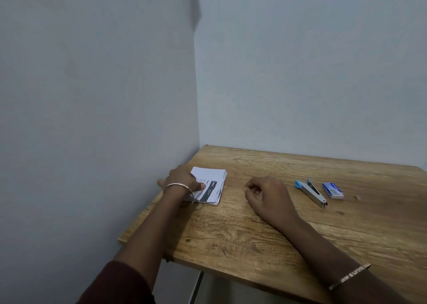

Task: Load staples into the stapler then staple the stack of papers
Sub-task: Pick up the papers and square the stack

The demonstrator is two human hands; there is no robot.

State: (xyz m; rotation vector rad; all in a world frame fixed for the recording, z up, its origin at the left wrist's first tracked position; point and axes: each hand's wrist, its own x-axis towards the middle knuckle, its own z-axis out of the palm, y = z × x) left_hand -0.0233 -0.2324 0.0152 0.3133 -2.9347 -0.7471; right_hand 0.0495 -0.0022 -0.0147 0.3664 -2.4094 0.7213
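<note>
Stapler (312,193) lies untouched on worktop (254,229) beside staple box (332,190), left hand (184,179) pinning paper stack (209,186), right hand (265,191) loosely curled, apparently empty; loading not started, so next: reach right, open stapler.

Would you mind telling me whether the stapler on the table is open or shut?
Shut, as far as it shows: the stapler lies flat on the table, its arm down along the base, beside the staple box, untouched.
</note>
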